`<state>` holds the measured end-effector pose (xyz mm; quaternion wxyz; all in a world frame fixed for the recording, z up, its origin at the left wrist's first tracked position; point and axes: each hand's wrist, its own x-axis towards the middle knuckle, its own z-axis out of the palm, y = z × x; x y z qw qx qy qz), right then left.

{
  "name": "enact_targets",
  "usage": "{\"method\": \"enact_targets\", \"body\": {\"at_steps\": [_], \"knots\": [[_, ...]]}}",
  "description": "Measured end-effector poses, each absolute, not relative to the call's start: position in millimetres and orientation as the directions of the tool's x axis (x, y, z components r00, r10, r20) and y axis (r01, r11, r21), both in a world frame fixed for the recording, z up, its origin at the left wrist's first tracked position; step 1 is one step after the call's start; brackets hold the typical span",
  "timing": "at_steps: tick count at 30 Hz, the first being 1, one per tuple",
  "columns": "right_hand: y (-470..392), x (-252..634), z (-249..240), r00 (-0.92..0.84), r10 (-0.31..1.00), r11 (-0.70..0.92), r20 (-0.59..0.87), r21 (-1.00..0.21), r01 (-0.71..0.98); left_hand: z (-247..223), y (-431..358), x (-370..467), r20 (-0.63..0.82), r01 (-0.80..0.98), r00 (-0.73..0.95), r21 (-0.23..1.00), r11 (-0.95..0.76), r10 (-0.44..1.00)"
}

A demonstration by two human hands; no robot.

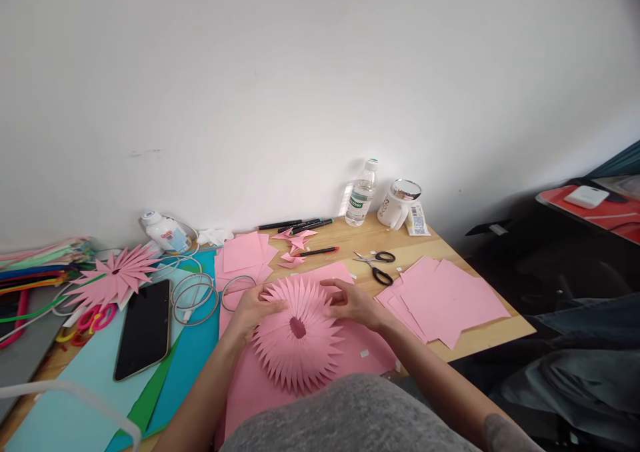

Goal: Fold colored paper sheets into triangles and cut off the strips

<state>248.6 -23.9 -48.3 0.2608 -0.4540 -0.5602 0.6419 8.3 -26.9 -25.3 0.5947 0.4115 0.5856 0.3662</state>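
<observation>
Both hands, left point(253, 310) and right point(353, 302), touch the pink paper rosette point(299, 337) near scissors point(376, 265).

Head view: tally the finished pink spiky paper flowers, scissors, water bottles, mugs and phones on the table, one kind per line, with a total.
Pink spiky paper flowers: 2 (one under both hands, one at the left)
Scissors: 2 (black-handled, pink-and-yellow-handled)
Water bottle: 1
Mug: 1
Phone: 1
Total: 7
The left hand and right hand rest on the near flower's edges.
</observation>
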Motion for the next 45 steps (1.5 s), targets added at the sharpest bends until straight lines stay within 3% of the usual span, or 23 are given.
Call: {"method": "enact_targets", "body": {"at_steps": [4, 9, 14, 18, 24, 29, 34, 41, 45], "knots": [[-37, 239, -53, -0.335, 0.881, -0.335, -0.334, -0.941, 0.056, -24, -26, 9, -0.4, -0.069, 0.006, 0.914, 0.4, 0.916], [-27, 224, -55, -0.083, 0.977, -0.201, -0.197, -0.979, -0.043, -30, -30, 19, -0.376, -0.202, -0.103, 0.915, 0.35, 0.921], [-12, 220, -60, -0.132, 0.976, -0.187, -0.175, -0.979, -0.083, -30, -39, 23, -0.368, -0.281, -0.148, 0.906, 0.318, 0.918], [-1, 220, -60, -0.183, 0.958, -0.228, -0.219, -0.973, -0.027, -30, -43, 20, -0.387, -0.288, -0.143, 0.897, 0.336, 0.911], [5, 217, -57, -0.201, 0.959, -0.2, -0.202, -0.979, 0.03, -37, -43, 28, -0.391, -0.279, -0.262, 0.906, 0.319, 0.882], [9, 218, -61, -0.219, 0.954, -0.196, -0.207, -0.978, 0.07, -35, -44, 33, -0.389, -0.287, -0.236, 0.903, 0.319, 0.89], [15, 222, -57, -0.293, 0.934, -0.196, -0.204, -0.979, 0.056, -34, -46, 26, -0.383, -0.29, -0.142, 0.898, 0.332, 0.913], [29, 231, -43, -0.452, 0.874, -0.15, -0.181, -0.983, 0.104, -20, -33, -16, -0.381, -0.178, 0.384, 0.863, 0.472, 0.841], [36, 225, -35, -0.52, 0.838, -0.1, -0.165, -0.983, 0.151, -19, -23, -20, -0.417, -0.141, 0.406, 0.851, 0.506, 0.813]]}}
